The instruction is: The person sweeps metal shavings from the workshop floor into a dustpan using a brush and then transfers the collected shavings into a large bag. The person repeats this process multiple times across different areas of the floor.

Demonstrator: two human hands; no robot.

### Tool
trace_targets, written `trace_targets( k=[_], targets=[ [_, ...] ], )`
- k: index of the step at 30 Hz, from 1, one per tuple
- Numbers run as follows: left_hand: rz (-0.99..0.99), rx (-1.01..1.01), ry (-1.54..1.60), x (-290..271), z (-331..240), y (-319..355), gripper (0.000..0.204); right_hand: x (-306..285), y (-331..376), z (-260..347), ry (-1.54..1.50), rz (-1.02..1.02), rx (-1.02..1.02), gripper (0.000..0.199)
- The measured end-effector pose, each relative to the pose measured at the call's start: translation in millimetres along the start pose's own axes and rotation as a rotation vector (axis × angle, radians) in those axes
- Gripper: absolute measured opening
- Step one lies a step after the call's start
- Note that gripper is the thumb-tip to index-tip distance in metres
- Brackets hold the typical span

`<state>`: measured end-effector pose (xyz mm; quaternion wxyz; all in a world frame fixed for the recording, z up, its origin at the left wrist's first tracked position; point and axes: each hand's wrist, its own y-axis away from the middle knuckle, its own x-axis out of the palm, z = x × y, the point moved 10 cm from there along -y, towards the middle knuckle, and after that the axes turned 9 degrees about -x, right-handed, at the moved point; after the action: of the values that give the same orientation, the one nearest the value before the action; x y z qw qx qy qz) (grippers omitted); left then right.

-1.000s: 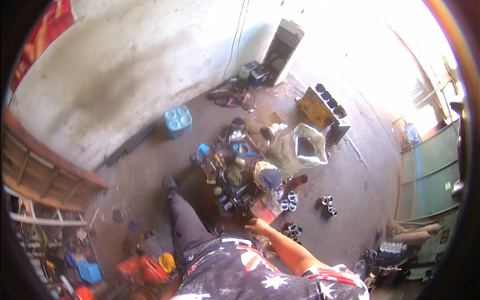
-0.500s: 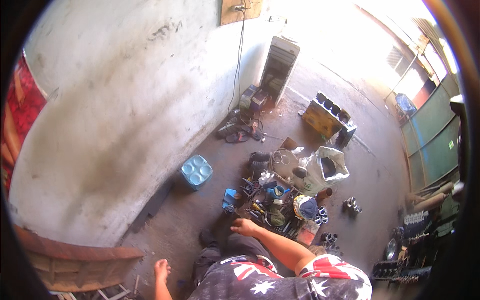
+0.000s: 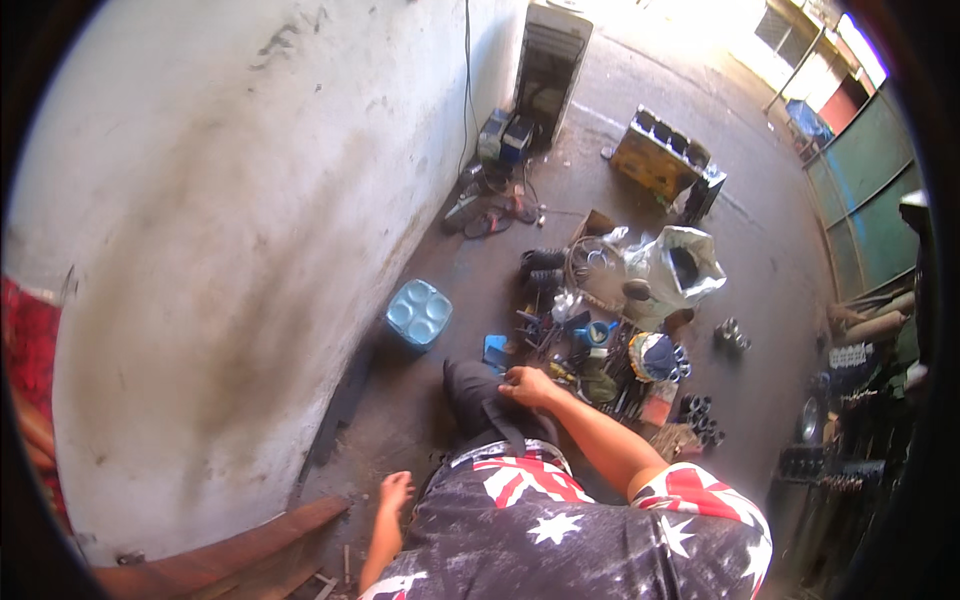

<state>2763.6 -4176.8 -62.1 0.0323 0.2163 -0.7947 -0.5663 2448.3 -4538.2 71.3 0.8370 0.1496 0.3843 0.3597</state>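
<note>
Hanging half-curled by trousers (image 3: 468, 392) is the right grip (image 3: 514, 384).

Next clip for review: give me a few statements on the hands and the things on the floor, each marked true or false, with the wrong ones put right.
1. The blue stool stands near the wall. True.
2. The left hand rests on the blue stool. False: it is apart from it, with nothing visible in it.
3. The sack is open at the top. True.
4. The engine block stands nearer the person than the sack. False: it stands beyond the sack.
</note>
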Motion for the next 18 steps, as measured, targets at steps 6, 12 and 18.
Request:
trace_targets(
  k=[6,12,18],
  targets=[
    [0.004,0.225,-0.38,10.6,-102.8,-42.4,0.04,-4.4,-84.7,3.3,-0.012,0.035,0.059,0.061],
    [0.016,-0.046,-0.511,5.3,-278.1,-123.2,0.039,5.3,-192.4,-9.9,0.101,0.279,0.285,0.064],
    [0.066,0.411,-0.967,106.9,-508.7,-282.5,0.041,29.8,-260.5,-37.2,0.031,0.484,0.501,0.097]
  ],
)
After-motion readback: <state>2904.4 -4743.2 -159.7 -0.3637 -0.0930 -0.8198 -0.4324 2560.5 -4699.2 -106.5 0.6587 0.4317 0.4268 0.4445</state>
